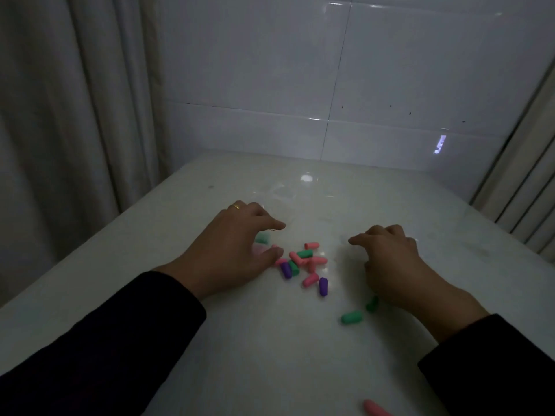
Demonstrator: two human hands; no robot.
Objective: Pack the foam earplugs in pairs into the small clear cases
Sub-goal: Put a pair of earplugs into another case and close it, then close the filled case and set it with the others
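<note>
Head view: dim white table, tiled wall behind. Left hand palm down, thumb and forefinger spread wide, nothing clearly gripped; blurred green earplug in gap. Right hand loosely curled; hold cannot be told. Earplug pile between hands. Clear cases not discernible.

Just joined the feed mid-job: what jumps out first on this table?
A bright heap of pink, green and purple earplugs lies mid-table between the left hand and right hand, both hovering with curled fingers. A stray green earplug lies nearer the camera, and a pink earplug sits at the bottom edge.
</note>
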